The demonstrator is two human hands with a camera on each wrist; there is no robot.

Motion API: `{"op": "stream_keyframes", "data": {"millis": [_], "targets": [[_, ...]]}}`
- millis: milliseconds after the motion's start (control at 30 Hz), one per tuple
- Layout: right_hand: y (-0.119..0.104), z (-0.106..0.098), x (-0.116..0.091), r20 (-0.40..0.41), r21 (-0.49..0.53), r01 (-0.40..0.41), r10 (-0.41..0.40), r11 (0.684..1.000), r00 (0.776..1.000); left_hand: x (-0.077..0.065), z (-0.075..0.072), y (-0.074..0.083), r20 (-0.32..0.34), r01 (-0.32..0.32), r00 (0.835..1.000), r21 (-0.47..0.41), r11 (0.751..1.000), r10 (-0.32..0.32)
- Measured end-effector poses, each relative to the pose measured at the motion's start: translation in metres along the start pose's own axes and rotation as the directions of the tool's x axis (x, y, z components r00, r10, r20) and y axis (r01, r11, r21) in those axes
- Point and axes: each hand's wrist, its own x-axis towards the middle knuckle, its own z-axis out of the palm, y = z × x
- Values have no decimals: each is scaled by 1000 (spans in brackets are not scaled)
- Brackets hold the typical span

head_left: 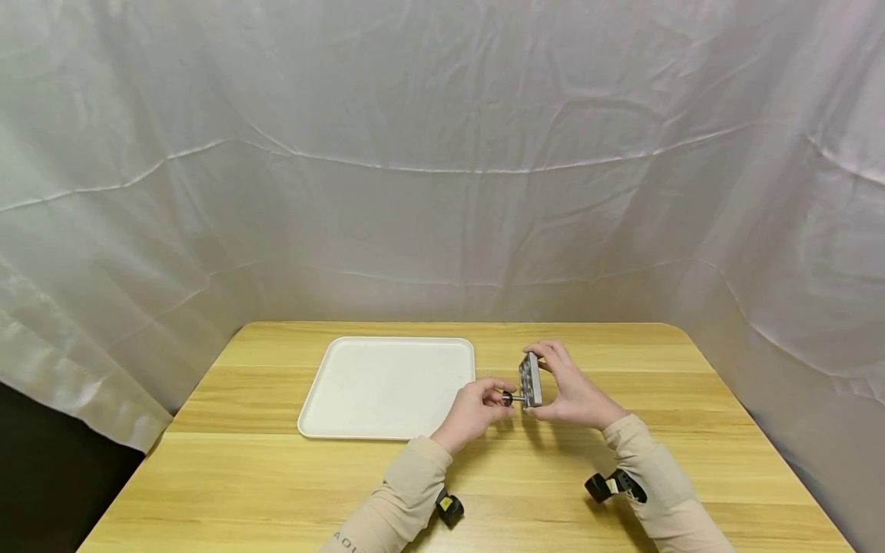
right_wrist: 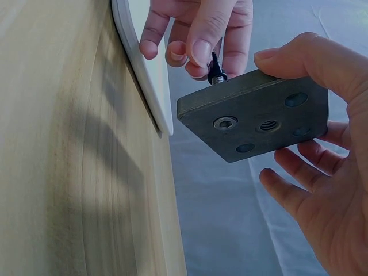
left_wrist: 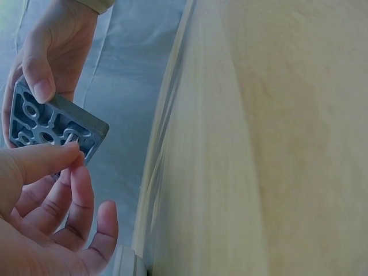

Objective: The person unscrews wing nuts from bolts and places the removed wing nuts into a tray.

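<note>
My right hand holds a grey metal plate on edge above the table, thumb on one edge and fingers on the opposite one. The plate has several round holes, and its other face is ribbed. A hex-socket bolt passes through one corner hole, its head on the flat face. From the ribbed face its threaded shank sticks out. At the shank's end, my left hand pinches a small black wing nut between thumb and fingers, which partly hide it.
A white rectangular tray lies on the wooden table, left of the plate and partly behind the left hand. Pale curtains hang around the table's back and sides. Each wrist wears a black camera.
</note>
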Motion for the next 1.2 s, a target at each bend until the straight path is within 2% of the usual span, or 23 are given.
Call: {"op": "stream_keyframes", "data": {"millis": [200, 500, 667, 1000, 1200], "targets": [[-32, -9, 3, -1, -12, 15, -15, 1000, 1000, 0, 0, 0, -8, -12, 1000, 40, 999, 12], [6, 4, 0, -16, -18, -4, 3, 1000, 1000, 0, 0, -2, -20, -23, 1000, 73, 997, 25], [9, 4, 0, -16, -16, 4, -4, 1000, 1000, 0, -1, -1, -17, -9, 1000, 59, 998, 10], [-27, -8, 2, -12, -3, 27, -27, 1000, 1000, 1, -1, -1, -13, -15, 1000, 61, 998, 16], [-32, -10, 2, -10, -18, 31, -31, 999, 999, 1, -1, -2, -13, -3, 1000, 41, 999, 3]]}}
